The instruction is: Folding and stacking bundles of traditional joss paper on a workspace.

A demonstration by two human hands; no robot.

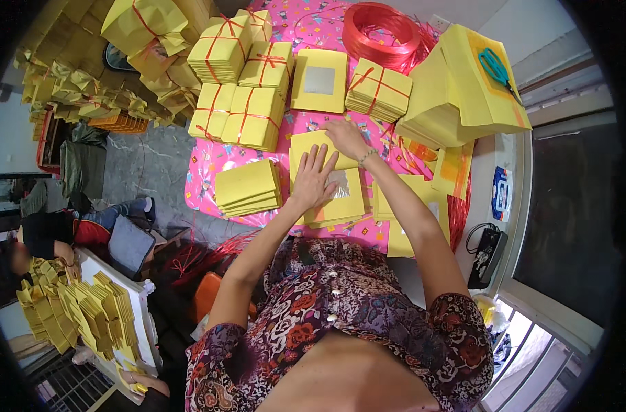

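Observation:
A stack of yellow paper sheets with silver foil squares [351, 199] lies in front of me on the pink patterned tablecloth [206, 158]. My left hand [313, 181] rests flat on the top sheet with its fingers spread, partly covering a foil square. At the far edge of the same paper, my right hand [347, 140] lies with its fingers stretched to the left, pressing on the yellow surface. The underside of its fingers is hidden. Left of my hands sits a small pile of folded yellow paper [248, 187]. More loose yellow sheets [402, 237] lie under my right forearm.
Bundles tied with red ribbon [254, 113] stand at the back left. A red ribbon coil [382, 34] is at the back. Turquoise-handled scissors [493, 65] lie on a tall paper stack [430, 103]. At lower left, a person [48, 237] is beside a white table [144, 309].

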